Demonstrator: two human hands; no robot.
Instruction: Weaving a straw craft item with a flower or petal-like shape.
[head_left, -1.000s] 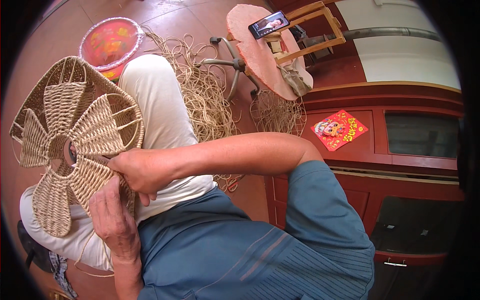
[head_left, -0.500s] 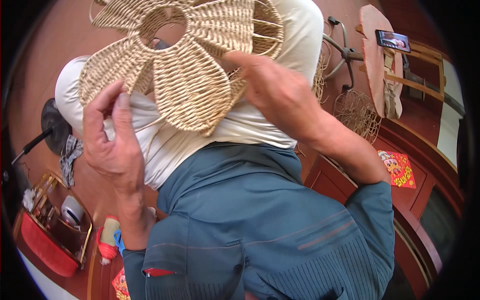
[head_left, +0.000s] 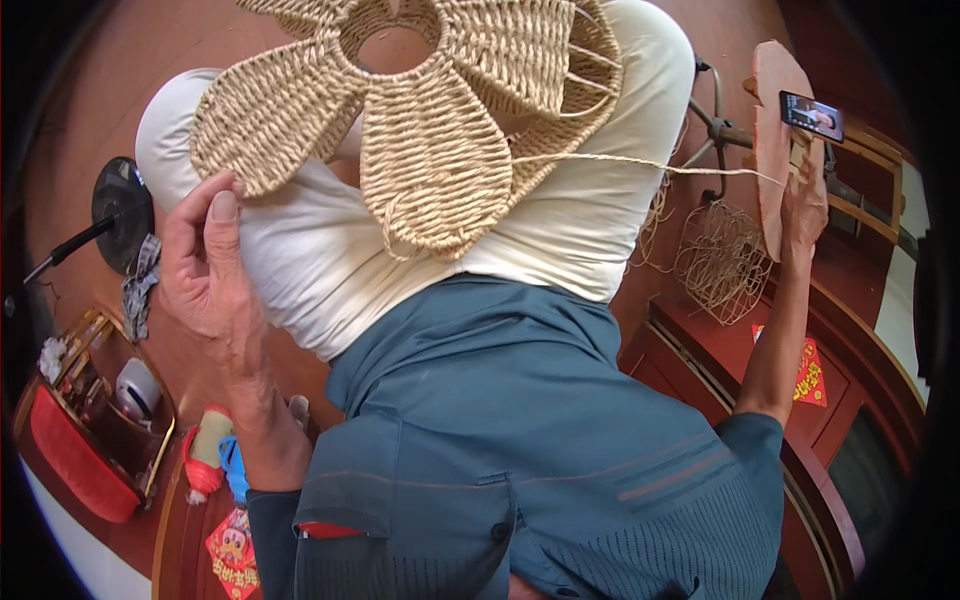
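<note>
On my white-trousered lap lies a tan woven straw piece [head_left: 432, 155] shaped like a flower, with broad petals around an open round centre. At its right, bare spokes show. My left hand [head_left: 212, 270] is at the lower-left petal, fingertips by its edge, thumb and fingers apart, gripping nothing that shows. A straw cord [head_left: 640, 162] runs taut from the lower petal's right edge to my right hand [head_left: 804, 205], which is stretched far right beside the pink round board. That hand is closed on the cord, its fingers partly hidden. A loose loop of cord hangs at the lower petal's bottom.
A phone [head_left: 812, 116] rests on the pink round board [head_left: 768, 130] at the right, with a metal-legged stand [head_left: 716, 128] near it. Below is a bundle of loose cord [head_left: 722, 262]. On the left are a round black base [head_left: 122, 215] and a red-sided box [head_left: 80, 465] holding odds and ends.
My right hand has moved from the weave out to the far right, drawing the cord straight. The woven piece sits further right in view; my left hand stays near its left petal.
</note>
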